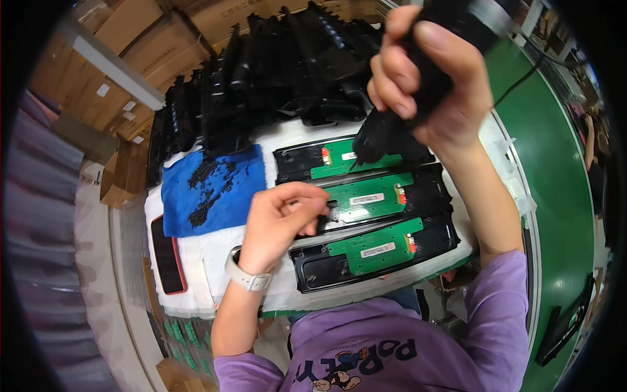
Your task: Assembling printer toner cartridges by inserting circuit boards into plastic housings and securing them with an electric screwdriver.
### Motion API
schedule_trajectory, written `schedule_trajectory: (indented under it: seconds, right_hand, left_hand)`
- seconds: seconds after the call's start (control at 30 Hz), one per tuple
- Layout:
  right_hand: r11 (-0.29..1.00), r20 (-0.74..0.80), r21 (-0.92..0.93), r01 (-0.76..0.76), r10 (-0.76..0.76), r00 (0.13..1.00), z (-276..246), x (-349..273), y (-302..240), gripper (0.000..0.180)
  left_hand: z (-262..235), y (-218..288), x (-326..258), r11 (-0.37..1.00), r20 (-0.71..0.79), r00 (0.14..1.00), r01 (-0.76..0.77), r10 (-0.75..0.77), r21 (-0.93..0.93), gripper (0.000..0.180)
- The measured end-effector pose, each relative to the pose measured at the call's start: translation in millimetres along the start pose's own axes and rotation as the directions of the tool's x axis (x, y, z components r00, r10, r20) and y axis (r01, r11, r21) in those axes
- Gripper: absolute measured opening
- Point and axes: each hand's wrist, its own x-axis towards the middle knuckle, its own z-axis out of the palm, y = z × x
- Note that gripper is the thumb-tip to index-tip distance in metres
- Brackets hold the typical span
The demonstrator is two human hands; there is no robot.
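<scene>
High at the right, my right hand (450, 85) is wrapped round a black, corded electric screwdriver (467, 29), whose nose points down toward the boards. Three long black plastic panels lie in a stack of rows, each carrying a green circuit board. My left hand (287, 212), thumb and fingers pinched, hovers at the left end of the middle board (385, 189); anything between the fingertips is too small to make out. The far board (317, 171) is partly hidden by the screwdriver. The near board (359, 264) lies closest to my body.
Small black screws (208, 206) are scattered on a blue cloth (248, 176) at the left. Beside it lies a red-edged phone (168, 255). Many black plastic housings (287, 72) are piled behind. Cardboard boxes (157, 52) stand beyond; a green surface (562, 196) runs along the right.
</scene>
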Motion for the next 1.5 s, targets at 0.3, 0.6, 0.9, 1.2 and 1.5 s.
schedule_trajectory:
  seconds: [0.3, 0.6, 0.9, 1.2, 1.5]
  right_hand:
    - [0.946, -0.107, -0.323, -0.03, -0.005, 0.994, -42, 16, 17, 0.018]
    - [0.89, -0.05, -0.448, -0.078, 0.062, 0.997, -36, 14, 25, 0.019]
    - [0.876, -0.031, -0.477, -0.064, 0.056, 0.998, -32, 11, 24, 0.019]
    - [0.998, 0.039, -0.064, -0.019, 0.021, 0.999, -13, 2, 1, 0.031]
    - [0.934, 0.063, 0.356, 0.011, -0.036, 0.997, 4, -9, 2, 0.04]
  left_hand:
    - [-27, -4, 10, 0.988, -0.233, 0.962, -0.151, 0.14, -0.03, 0.015]
    - [-32, -2, 22, 0.974, -0.322, 0.93, -0.21, 0.175, -0.079, 0.012]
    - [-33, -4, 52, 0.97, -0.208, 0.969, -0.168, 0.131, -0.175, 0.014]
    - [-15, 5, 24, 0.983, -0.183, 0.979, -0.112, 0.085, -0.145, 0.016]
    - [3, 6, 5, 0.969, 0.029, 0.995, -0.087, 0.096, -0.232, 0.019]
